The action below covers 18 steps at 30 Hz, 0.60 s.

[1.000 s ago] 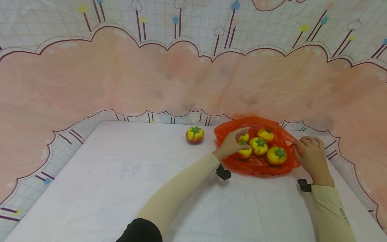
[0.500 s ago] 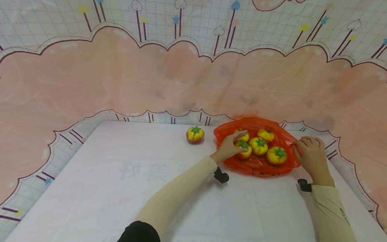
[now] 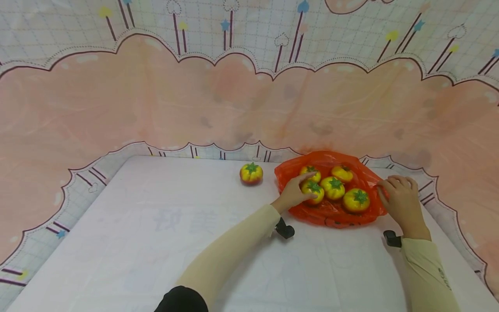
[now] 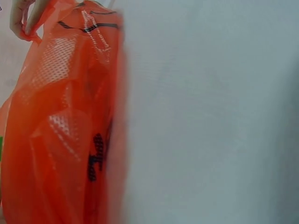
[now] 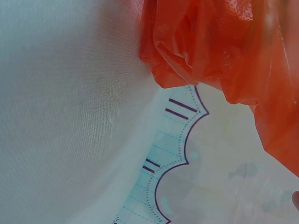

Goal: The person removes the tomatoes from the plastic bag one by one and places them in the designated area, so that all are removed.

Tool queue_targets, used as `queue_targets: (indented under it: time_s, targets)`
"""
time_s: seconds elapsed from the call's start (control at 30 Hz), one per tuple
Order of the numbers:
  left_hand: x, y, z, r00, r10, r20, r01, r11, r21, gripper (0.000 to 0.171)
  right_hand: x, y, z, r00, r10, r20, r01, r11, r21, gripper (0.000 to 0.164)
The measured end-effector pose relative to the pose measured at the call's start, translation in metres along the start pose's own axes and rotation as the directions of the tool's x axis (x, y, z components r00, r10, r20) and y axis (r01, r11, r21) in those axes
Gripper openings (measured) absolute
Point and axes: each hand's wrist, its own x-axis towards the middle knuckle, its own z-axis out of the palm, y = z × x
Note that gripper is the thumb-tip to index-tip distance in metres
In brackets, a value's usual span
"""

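Observation:
In the head view an orange-red plastic bag [image 3: 335,223] lies spread wide at the right. Inside it sit several ribbed, yellow-and-red toy fruits with green star-shaped tops. My left hand [image 3: 294,190] reaches over the bag's left side, thumb and fingers apart around the front-left toy fruit [image 3: 315,190]; whether they touch it is hard to tell. My right hand [image 3: 401,203] grips the bag's right edge, and in the left wrist view the pinching fingers [image 4: 30,18] show at the bag's rim. Another toy fruit [image 3: 251,173] stands alone left of the bag.
The bag stands near the far edge of the white-covered table [image 3: 156,242]. Behind rises a patterned peach cloth [image 3: 195,99]. Orange bag folds [image 5: 201,46] hang close to the right wrist camera. A dark camera mount [image 3: 285,229] sits at the left wrist.
My left hand has drawn back a little leftward and down, from over the left fruits to the front-left one's side. The right hand keeps its grip and place.

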Motion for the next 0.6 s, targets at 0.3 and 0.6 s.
queue_targets:
  time_s: [0.3, 0.6]
  targets:
    - [0.0007, -0.0019, 0.0018, 0.999, -0.032, -0.016, 0.032, 0.999, 0.004, 0.063, 0.0007, 0.0008, 0.0007, 1.0, 0.013, 0.023, -0.013, 1.0, -0.007, 0.022]
    - [0.0011, -0.0062, 0.0024, 0.997, -0.073, -0.017, 0.073, 0.997, 0.023, 0.065, 0.0022, 0.0011, 0.0001, 0.999, 0.024, 0.045, -0.024, 1.0, -0.012, 0.023]
